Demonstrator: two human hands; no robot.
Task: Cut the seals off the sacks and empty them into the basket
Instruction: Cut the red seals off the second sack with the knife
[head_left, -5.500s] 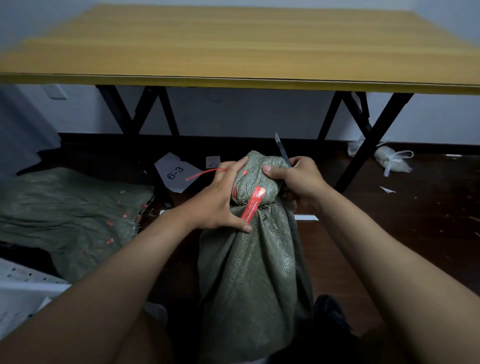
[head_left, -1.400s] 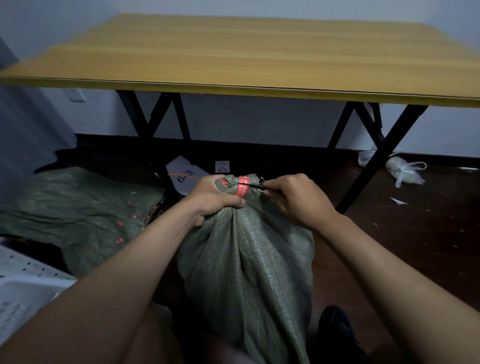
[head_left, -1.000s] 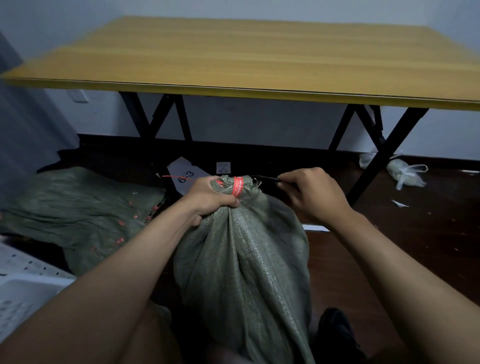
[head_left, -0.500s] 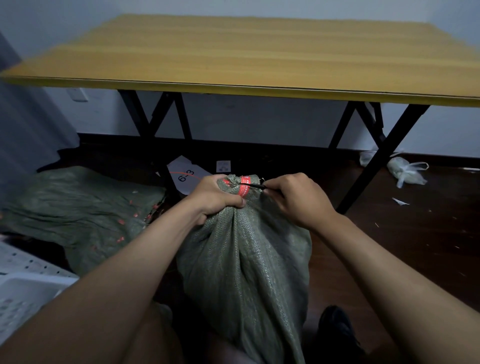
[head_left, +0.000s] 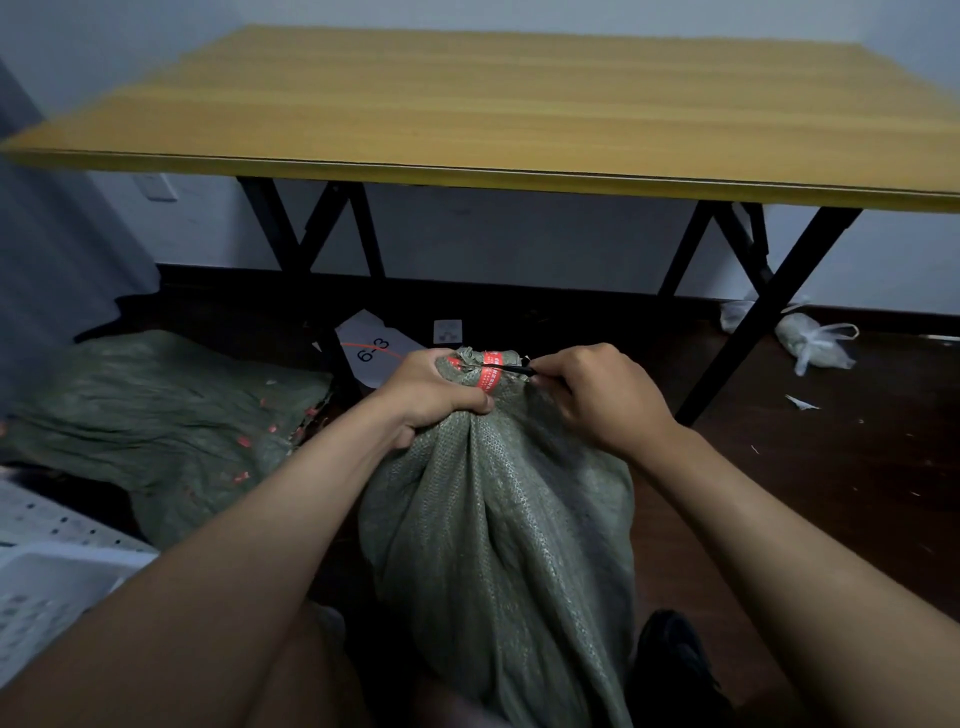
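The soft woven sack (head_left: 498, 519) stands on the floor just in front of the counter (head_left: 498, 104), its bunched neck clenched in the left hand (head_left: 436, 397) below the red seal (head_left: 490, 371) (the firmest hold, I judge), while the right hand (head_left: 597, 395) pinches a small dark blade (head_left: 514, 369) against the seal.

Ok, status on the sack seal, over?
Left hand grips sack neck. Right hand holds blade against red seal. Seal still on. Nothing in the way.
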